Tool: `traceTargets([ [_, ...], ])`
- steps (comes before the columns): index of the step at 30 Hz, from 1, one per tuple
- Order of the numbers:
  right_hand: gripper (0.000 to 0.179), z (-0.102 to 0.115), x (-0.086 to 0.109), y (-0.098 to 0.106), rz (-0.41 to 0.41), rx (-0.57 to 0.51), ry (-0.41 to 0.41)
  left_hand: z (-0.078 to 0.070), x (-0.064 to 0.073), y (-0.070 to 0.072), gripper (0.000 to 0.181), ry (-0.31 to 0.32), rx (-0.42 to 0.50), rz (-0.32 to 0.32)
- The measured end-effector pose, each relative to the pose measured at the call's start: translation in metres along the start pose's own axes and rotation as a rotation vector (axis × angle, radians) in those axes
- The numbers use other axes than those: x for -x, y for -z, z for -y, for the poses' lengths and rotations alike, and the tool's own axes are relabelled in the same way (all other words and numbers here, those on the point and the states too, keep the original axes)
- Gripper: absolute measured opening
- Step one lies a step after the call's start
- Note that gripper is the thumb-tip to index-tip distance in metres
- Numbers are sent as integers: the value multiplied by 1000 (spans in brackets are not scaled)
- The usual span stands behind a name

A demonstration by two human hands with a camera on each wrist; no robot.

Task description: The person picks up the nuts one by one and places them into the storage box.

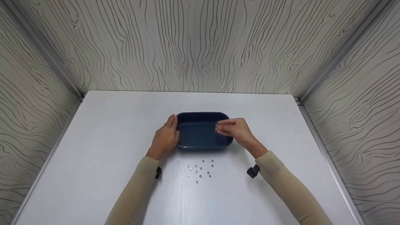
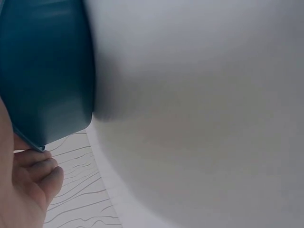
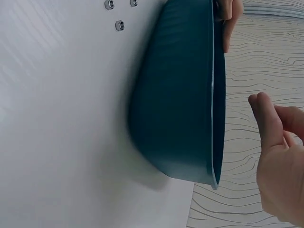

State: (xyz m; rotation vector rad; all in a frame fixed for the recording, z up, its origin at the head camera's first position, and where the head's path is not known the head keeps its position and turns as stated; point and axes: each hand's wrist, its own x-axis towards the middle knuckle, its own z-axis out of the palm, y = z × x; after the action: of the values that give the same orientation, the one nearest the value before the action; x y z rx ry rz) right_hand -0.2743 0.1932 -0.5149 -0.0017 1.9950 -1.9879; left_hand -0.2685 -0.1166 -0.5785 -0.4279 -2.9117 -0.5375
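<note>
A dark blue rectangular plastic bin [image 1: 200,147] with rounded corners stands on the white table. My left hand [image 1: 165,136] holds its left side, with the thumb near the rim and the fingers toward the far corner; in the left wrist view, fingers [image 2: 40,173] show by the bin's corner. My right hand [image 1: 236,129] is over the bin's right end, with thumb and fingertips pinched together. A tiny nut shows at those fingertips, mostly covered by them. Several small metal hex nuts [image 1: 201,168] lie scattered on the table in front of the bin.
The white table [image 1: 125,109] is enclosed by wood-grain patterned panels [image 1: 193,47] at the back and both sides, with grey metal edging along the corners. A dark wrist device [image 1: 253,171] sits at the right sleeve.
</note>
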Motion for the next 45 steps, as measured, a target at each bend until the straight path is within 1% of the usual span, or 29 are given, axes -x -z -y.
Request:
traceTargets([
  [6, 43, -3, -11, -6, -20, -20, -16, 0, -1, -1, 62, -8, 0, 8],
  [11, 44, -5, -20, -8, -33, -36, -10, -1, 0, -1, 62, -3, -2, 7],
  [19, 42, -8, -27, -12, -72, -26, -7, -2, 0, -1, 61, 11, -17, 10],
  [28, 39, -13, -29, -13, -109, -21, 13, -1, 0, -2, 62, 4, -9, -3],
  [35, 33, -11, -26, -14, -170, -7, 27, -1, 0, -3, 61, 10, -5, -14],
  [37, 32, -10, -27, -14, -188, -19, 37, -1, 0, -2, 61, 10, -7, -11],
  [42, 29, -9, -27, -14, -202, -40, 78, -2, 0, -1, 60, 13, -9, 9],
  [45, 21, -7, -23, -14, -196, 5, 103, -3, -1, 0, 60, 21, -20, 20],
])
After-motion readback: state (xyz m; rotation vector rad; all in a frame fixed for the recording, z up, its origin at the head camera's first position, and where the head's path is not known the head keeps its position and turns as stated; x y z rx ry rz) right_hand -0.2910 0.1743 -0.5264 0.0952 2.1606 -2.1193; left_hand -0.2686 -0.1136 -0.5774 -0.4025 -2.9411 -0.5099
